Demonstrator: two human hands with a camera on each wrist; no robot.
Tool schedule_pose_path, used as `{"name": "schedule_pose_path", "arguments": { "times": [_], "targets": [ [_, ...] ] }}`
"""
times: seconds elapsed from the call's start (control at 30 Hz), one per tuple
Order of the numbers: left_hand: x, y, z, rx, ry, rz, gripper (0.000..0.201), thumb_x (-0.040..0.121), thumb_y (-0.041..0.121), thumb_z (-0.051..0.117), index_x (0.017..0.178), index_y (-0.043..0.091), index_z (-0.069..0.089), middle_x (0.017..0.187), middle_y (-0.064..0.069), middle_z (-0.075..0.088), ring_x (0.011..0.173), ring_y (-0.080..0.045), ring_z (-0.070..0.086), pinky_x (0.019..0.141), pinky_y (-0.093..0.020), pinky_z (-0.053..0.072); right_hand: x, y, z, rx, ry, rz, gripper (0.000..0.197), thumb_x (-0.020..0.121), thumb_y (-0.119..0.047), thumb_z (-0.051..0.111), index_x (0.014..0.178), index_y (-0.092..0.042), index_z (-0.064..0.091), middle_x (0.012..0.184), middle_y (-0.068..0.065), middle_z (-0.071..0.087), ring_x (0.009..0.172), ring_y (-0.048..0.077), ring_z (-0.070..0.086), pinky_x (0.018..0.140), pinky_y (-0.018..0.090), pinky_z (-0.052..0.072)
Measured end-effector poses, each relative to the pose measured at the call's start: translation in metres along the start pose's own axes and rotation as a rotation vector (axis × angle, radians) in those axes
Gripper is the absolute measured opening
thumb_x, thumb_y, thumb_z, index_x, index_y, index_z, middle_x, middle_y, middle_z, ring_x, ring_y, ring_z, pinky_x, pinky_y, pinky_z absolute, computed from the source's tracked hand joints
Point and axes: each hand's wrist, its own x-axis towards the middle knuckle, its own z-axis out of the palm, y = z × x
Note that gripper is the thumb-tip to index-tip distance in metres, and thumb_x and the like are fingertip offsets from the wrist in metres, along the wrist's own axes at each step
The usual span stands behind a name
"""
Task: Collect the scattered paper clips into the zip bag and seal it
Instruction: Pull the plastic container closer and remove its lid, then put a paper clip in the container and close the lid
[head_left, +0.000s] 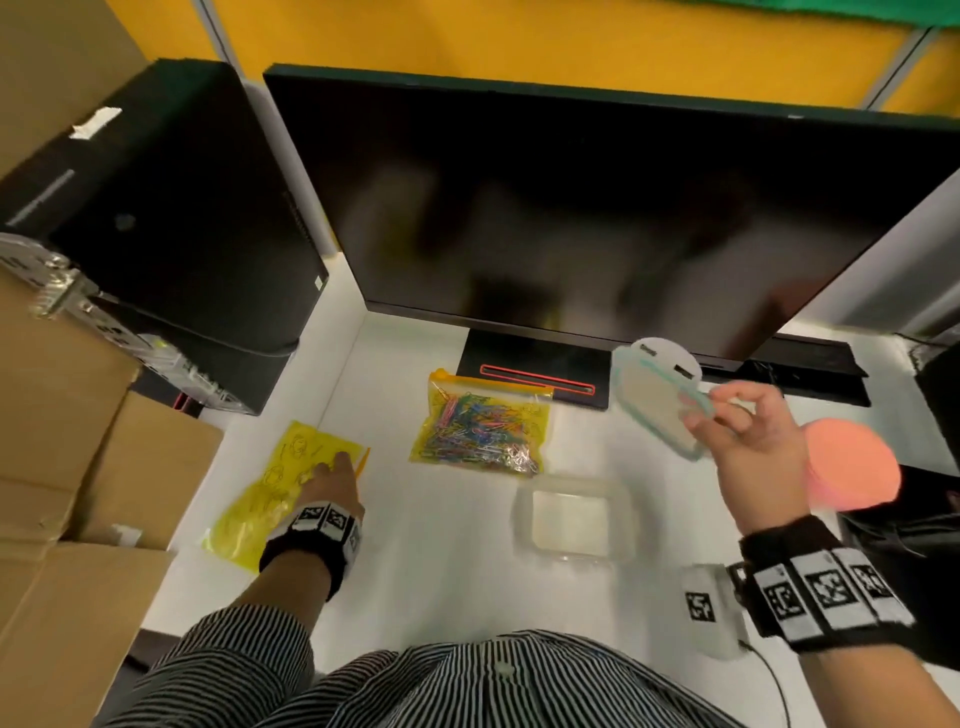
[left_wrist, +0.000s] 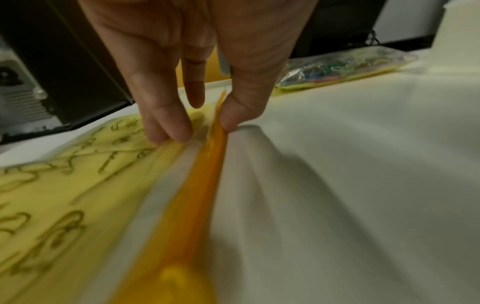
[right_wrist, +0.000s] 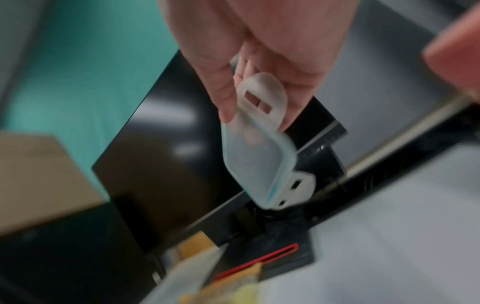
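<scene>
An empty yellow zip bag (head_left: 280, 488) with printed drawings lies flat at the table's left. My left hand (head_left: 337, 467) rests on its far end. In the left wrist view the thumb (left_wrist: 233, 117) and fingers (left_wrist: 168, 127) pinch the bag's orange zip strip (left_wrist: 197, 195). A second yellow zip bag (head_left: 483, 431), full of coloured paper clips, lies in the middle in front of the monitor foot. My right hand (head_left: 727, 415) holds a translucent lid (head_left: 660, 400) with clip tabs in the air at the right. The lid (right_wrist: 257, 156) hangs tilted from the fingers.
A clear plastic container (head_left: 574, 517) stands on the white table (head_left: 441, 561), with no contents visible. A large dark monitor (head_left: 571, 208) fills the back, a black computer tower (head_left: 171, 234) and cardboard boxes (head_left: 62, 415) the left. A pink round object (head_left: 852, 462) sits at the right.
</scene>
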Motion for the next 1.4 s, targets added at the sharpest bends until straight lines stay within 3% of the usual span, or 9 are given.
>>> {"name": "schedule_pose_path", "arguments": {
  "times": [0.1,0.23,0.63,0.77,0.93,1.07,1.2,1.3,1.4],
  "targets": [
    [0.003,-0.004,-0.005,0.084,0.036,0.033,0.043,0.086,0.014,0.05,0.126,0.008,0.034,0.129,-0.016,0.045,0.116,-0.032,0.048,0.096,-0.038,0.039,0.001,0.015,-0.009,-0.616,-0.079,-0.227,0.032,0.083,0.0,0.061,0.094,-0.03,0.059,0.087,-0.002,0.069,0.071,0.018,0.063,0.07,0.031,0.053],
    [0.001,-0.01,-0.001,0.142,0.066,0.094,0.034,0.091,0.017,0.042,0.125,0.01,0.041,0.133,-0.013,0.046,0.121,-0.027,0.044,0.1,-0.034,0.035,-0.018,0.057,-0.017,-1.049,-0.231,-0.19,0.033,0.075,0.004,0.064,0.1,-0.018,0.065,0.088,0.015,0.073,0.072,0.034,0.067,0.065,0.038,0.056],
    [-0.036,0.006,0.029,0.039,0.021,0.222,0.025,0.089,0.009,0.04,0.111,0.009,0.052,0.118,-0.013,0.056,0.106,-0.03,0.055,0.085,-0.039,0.047,-0.053,0.109,-0.028,-1.196,-0.454,0.056,0.03,0.08,-0.003,0.057,0.103,-0.018,0.067,0.104,0.003,0.07,0.095,0.028,0.064,0.076,0.03,0.049],
    [-0.049,0.011,0.025,-0.107,0.045,0.29,0.021,0.088,0.015,0.042,0.106,0.011,0.053,0.11,-0.014,0.061,0.099,-0.033,0.057,0.079,-0.036,0.047,-0.047,0.094,-0.012,-1.151,-0.383,-0.068,0.026,0.07,0.004,0.065,0.093,-0.01,0.068,0.091,0.012,0.072,0.078,0.034,0.067,0.067,0.034,0.051],
    [-0.083,0.015,0.009,-0.345,0.169,0.359,0.015,0.085,0.019,0.047,0.098,0.013,0.049,0.079,-0.015,0.065,0.072,-0.034,0.06,0.061,-0.034,0.046,-0.041,0.062,0.025,-1.038,-0.345,-0.35,0.031,0.065,0.004,0.073,0.09,-0.013,0.067,0.088,0.007,0.072,0.077,0.032,0.067,0.078,0.043,0.053],
    [-0.104,0.015,-0.015,-0.543,0.296,0.421,0.008,0.085,0.015,0.051,0.092,0.018,0.051,0.062,0.003,0.053,0.058,-0.027,0.053,0.056,-0.03,0.043,-0.039,0.035,0.059,-0.988,-0.409,-0.465,0.025,0.07,-0.002,0.071,0.087,-0.019,0.066,0.087,0.0,0.072,0.078,0.026,0.065,0.085,0.043,0.048],
    [-0.117,0.022,-0.043,-0.731,0.344,0.568,0.01,0.083,0.021,0.052,0.092,0.025,0.055,0.062,0.01,0.057,0.059,-0.005,0.052,0.057,-0.022,0.042,-0.04,0.022,0.091,-0.615,-0.685,-0.023,0.036,0.076,-0.004,0.068,0.103,-0.025,0.058,0.098,-0.003,0.064,0.078,0.016,0.06,0.076,0.02,0.049],
    [-0.122,0.035,-0.065,-1.067,0.344,0.576,0.018,0.081,0.018,0.052,0.095,0.028,0.054,0.067,0.0,0.063,0.063,-0.007,0.059,0.063,-0.018,0.048,-0.044,0.02,0.113,-0.327,-0.866,0.324,0.071,0.067,-0.01,0.081,0.127,-0.024,0.045,0.114,-0.003,0.061,0.095,0.015,0.062,0.088,0.029,0.05],
    [-0.12,0.05,-0.083,-1.336,0.339,0.52,0.022,0.081,0.013,0.053,0.091,0.033,0.052,0.068,-0.009,0.06,0.063,-0.013,0.057,0.063,-0.019,0.048,-0.047,0.015,0.121,-0.074,-0.938,0.508,0.042,0.078,0.0,0.07,0.111,-0.02,0.053,0.086,-0.002,0.067,0.078,0.005,0.065,0.083,0.029,0.052]
  ]
}}
